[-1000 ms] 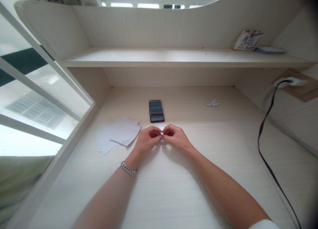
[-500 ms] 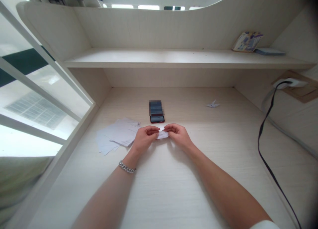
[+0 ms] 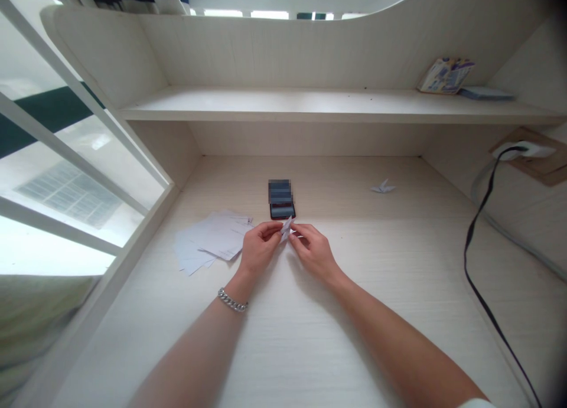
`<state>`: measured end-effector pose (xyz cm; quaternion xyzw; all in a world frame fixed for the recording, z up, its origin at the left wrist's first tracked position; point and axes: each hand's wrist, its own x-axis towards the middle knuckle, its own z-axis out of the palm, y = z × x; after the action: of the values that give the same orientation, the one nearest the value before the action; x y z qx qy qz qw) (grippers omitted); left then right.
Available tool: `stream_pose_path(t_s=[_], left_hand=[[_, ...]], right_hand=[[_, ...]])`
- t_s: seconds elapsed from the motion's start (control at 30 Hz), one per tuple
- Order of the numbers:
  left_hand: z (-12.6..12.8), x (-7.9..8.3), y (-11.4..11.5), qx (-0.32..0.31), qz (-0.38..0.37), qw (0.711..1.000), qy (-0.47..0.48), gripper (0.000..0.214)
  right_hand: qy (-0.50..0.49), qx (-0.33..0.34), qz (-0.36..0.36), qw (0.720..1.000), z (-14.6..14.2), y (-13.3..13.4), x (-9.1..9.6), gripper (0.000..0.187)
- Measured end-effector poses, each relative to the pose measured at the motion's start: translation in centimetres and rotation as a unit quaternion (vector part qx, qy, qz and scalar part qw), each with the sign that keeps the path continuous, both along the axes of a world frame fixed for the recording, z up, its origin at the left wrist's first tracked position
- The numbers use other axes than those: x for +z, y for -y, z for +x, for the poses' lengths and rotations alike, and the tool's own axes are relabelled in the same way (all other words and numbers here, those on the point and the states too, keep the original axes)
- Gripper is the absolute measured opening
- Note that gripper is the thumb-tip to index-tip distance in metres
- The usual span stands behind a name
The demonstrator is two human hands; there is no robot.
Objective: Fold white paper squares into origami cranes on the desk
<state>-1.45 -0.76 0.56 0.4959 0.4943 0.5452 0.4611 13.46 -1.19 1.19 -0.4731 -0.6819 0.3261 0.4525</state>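
A small piece of folded white paper (image 3: 286,228) stands between my two hands, pinched from both sides over the desk. My left hand (image 3: 261,245), below which a silver chain bracelet circles the wrist, grips its left side with thumb and fingers. On the other side, my right hand (image 3: 313,250) has its fingertips closed on the paper's right part. Just beyond my hands lies a phone (image 3: 282,210), its upper part pixelated. Loose white paper sheets (image 3: 212,237) lie spread to the left of my left hand. A folded paper crane (image 3: 383,187) sits farther back on the right.
A shelf (image 3: 266,101) runs above the back of the desk, with a colourful packet (image 3: 445,76) and a flat blue-grey item (image 3: 486,94) at its right. A black cable (image 3: 472,231) hangs from a wall socket (image 3: 535,150) along the right. White rails (image 3: 66,154) border the left.
The folded paper has gone from lying wide and flat between my fingers to a narrow upright shape. My hands have come closer together. The whole view has shifted slightly.
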Motion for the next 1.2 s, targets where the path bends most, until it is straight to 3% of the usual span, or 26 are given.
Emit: stream_pose_path(t_s=[0.1,0.23,0.3,0.47,0.73,0.97,1.2], left_hand=[[0.3,0.4,0.4,-0.058,0.029,0.997,-0.034,0.025],[0.5,0.8,0.8,-0.087,0.046,0.992,-0.076,0.025],[0.4,0.7,0.8,-0.065,0.045,0.994,-0.081,0.024],[-0.1,0.7,0.5,0.068,0.061,0.983,-0.158,0.027],[-0.4,0.3,0.2,-0.057,0.006,0.995,-0.083,0.031],[-0.6,0.4,0.1,-0.075,-0.02,0.994,-0.079,0.026],[-0.6,0.5,0.1,-0.095,-0.031,0.991,-0.085,0.022]], right_hand=[[-0.035,0.018,-0.057,0.998,0.2,-0.4,-0.2,0.03],[-0.102,0.016,-0.129,0.986,0.6,-1.0,-0.5,0.033],[-0.138,0.008,-0.155,0.978,0.7,-1.2,-0.6,0.032],[-0.201,0.008,-0.224,0.954,0.9,-1.5,-0.7,0.03],[-0.175,0.055,-0.227,0.957,0.9,-1.3,-0.4,0.027],[-0.127,0.084,-0.221,0.963,1.2,-1.4,-0.1,0.026],[-0.126,0.057,-0.189,0.972,1.2,-1.2,0.0,0.02]])
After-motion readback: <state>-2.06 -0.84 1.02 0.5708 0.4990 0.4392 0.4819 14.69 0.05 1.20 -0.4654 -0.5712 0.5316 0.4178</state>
